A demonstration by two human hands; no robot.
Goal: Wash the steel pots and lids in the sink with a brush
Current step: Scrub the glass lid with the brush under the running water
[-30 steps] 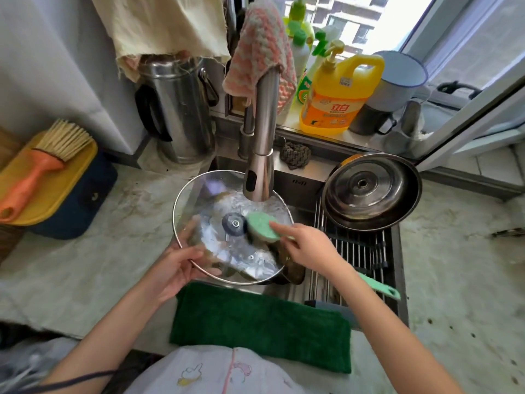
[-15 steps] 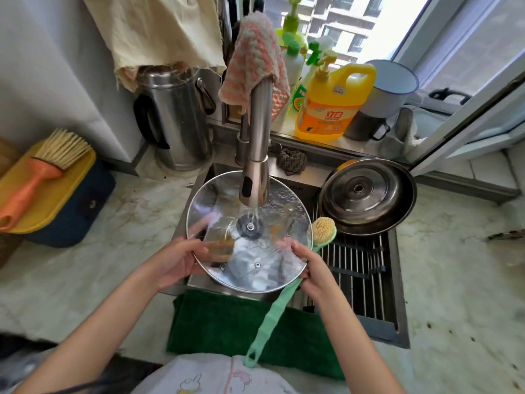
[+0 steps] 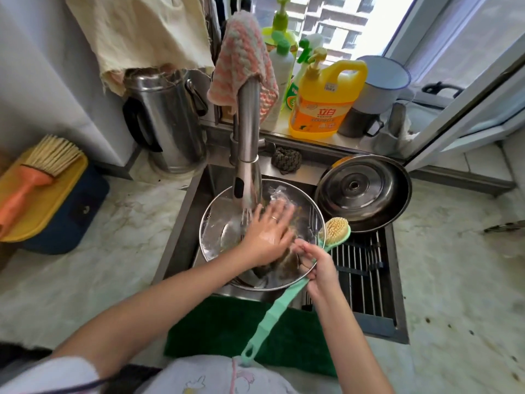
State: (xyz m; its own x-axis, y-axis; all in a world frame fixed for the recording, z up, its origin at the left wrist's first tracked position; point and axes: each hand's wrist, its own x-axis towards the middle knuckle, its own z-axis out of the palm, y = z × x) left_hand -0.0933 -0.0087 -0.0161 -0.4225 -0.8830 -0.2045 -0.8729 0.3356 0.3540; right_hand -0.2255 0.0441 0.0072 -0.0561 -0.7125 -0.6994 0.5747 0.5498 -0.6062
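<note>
1. The left hand (image 3: pixel 267 234) had left the rim of the glass lid (image 3: pixel 216 234), which it gripped half a second earlier. It now lay flat on the lid's face with straight, spread fingers, holding nothing and blurred by motion.
2. The right hand (image 3: pixel 319 270) stayed at the lid's near right rim, curled round the handle of the green brush (image 3: pixel 279 304). It seemed to pinch the rim as well, though the fingers there were partly hidden.
3. The brush had stopped scrubbing. A second before, its head was pressed on the lid's middle; now its bristles pointed up just right of the lid, touching nothing.
4. The lid remained over the sink (image 3: pixel 181 223), tilted under the faucet (image 3: pixel 247 155), with water running onto it beside the left hand.
5. Judged from this, brushing of this lid had given way to a hand rub and rinse, so the lid was probably close to done.
6. The steel pot (image 3: pixel 397 200), with the steel lid (image 3: pixel 355 186) lying in it, sat at the far right of the sink and looked still to be washed.
</note>
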